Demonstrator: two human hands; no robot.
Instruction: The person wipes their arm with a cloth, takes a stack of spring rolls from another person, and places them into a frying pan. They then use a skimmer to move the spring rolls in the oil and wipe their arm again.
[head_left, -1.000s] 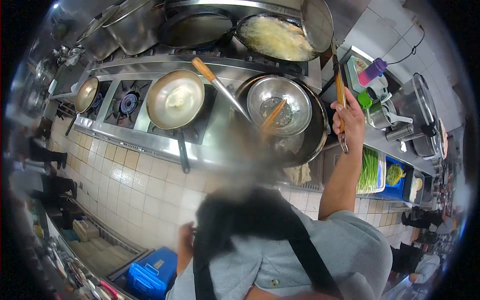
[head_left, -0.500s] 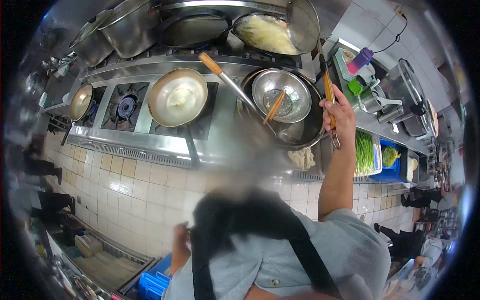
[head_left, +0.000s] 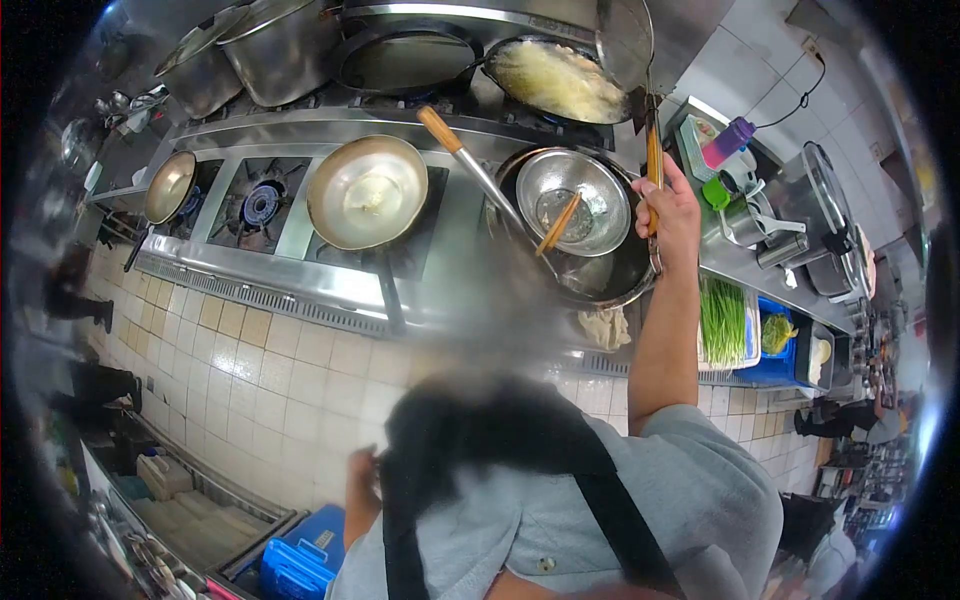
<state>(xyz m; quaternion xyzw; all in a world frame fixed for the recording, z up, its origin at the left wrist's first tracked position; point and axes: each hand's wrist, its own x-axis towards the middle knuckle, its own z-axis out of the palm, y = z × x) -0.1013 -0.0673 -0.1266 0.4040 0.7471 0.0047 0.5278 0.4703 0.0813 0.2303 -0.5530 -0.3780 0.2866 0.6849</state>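
My right hand [head_left: 671, 212] is closed around the wooden handle of a long skimmer [head_left: 626, 40]. Its round mesh head is at the back right, by the edge of a dark wok [head_left: 488, 66] where pale yellow food [head_left: 560, 82] sits in bubbling oil. Below my left side hangs my left hand [head_left: 363, 482], near the apron; its fingers are partly hidden and blurred. Left of my right hand, a perforated metal strainer bowl [head_left: 532, 190] rests over a large dark pot [head_left: 625, 285]. Wooden chopsticks [head_left: 560, 222] lie in it. A wooden-handled ladle [head_left: 482, 178] leans across that pot's left side.
A frying pan [head_left: 340, 215] stands on the stove, left of centre, beside a bare burner [head_left: 262, 204] and a smaller pan [head_left: 172, 190]. Tall pots [head_left: 285, 60] stand behind. Green stalks [head_left: 724, 322] fill a tray at right. A cloth [head_left: 604, 328] hangs at the stove's front edge.
The skimmer head has shifted right and turned more edge-on, uncovering more of the frying food. My right hand, still on the handle, has moved slightly. The whole view has shifted a little.
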